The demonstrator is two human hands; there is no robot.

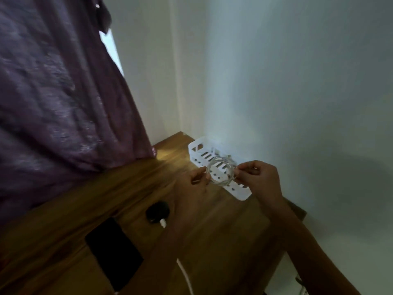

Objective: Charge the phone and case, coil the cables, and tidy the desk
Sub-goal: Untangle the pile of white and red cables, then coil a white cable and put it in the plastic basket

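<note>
Head view, the only one.

- Wooden desk (223, 235) set into a corner; pale wall (297, 81) on the right, purple curtain (63, 92) hanging over the desk's left edge.
- Left hand (196, 180) and right hand (260, 177) are raised above the desk's far end, with a small coil of white cable (222, 159) between them. Left thumb and fingers pinch the coil's left side; right fingertips pinch its right side. Both grasps are light pinches, neither a full fist.
- The coil hangs in the air in front of the white slotted basket (196, 150), which stands on the desk against the wall. The coil is not in the basket.
- Black phone (113, 252) lies flat near the desk's front left. Whether it is plugged in cannot be told.
- Round black case (157, 211) sits between phone and hands, with a white plug (163, 223) at its near edge, seemingly connected.
- A second white cable (185, 275) runs off the bottom edge, partly hidden by the left forearm.

Step in hand, as judged: coiling, with the loops gathered and the loose end being secured.

Next move calls for holding the loops together so that they don't spring open, then lowering the coil into the basket's open top.
</note>
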